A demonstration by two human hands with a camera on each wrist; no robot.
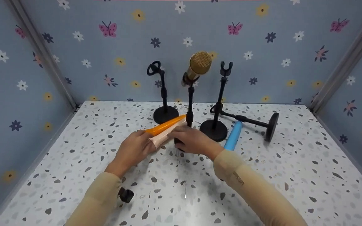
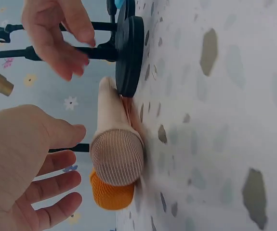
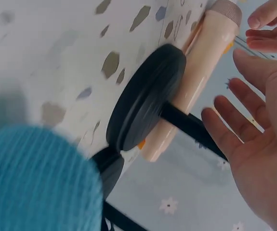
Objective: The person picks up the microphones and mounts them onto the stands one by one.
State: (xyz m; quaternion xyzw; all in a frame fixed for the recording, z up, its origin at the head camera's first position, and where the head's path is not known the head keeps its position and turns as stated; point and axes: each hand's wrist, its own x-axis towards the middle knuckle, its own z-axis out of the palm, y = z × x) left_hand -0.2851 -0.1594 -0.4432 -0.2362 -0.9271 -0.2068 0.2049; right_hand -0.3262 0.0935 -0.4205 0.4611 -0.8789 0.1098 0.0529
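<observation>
A beige microphone (image 1: 160,137) lies on the table with an orange microphone (image 1: 165,125) alongside it on the far side. My left hand (image 1: 133,150) is over their mesh-head end; in the left wrist view its fingers are loosely bent and apart from the beige mesh head (image 2: 117,157). A gold microphone (image 1: 200,62) sits tilted in the clip of the middle black stand (image 1: 190,106). My right hand (image 1: 196,140) is beside that stand's pole, over its round base (image 3: 150,98), fingers spread and holding nothing in the right wrist view. That base stands close against the beige microphone.
Behind to the left stands a black stand (image 1: 166,114) with a ring clip. Another upright stand (image 1: 213,130) is to the right, with a fallen stand (image 1: 272,127) beyond it. A blue microphone (image 1: 233,136) lies near my right forearm. Flowered panels (image 1: 174,31) enclose the speckled table (image 1: 294,175).
</observation>
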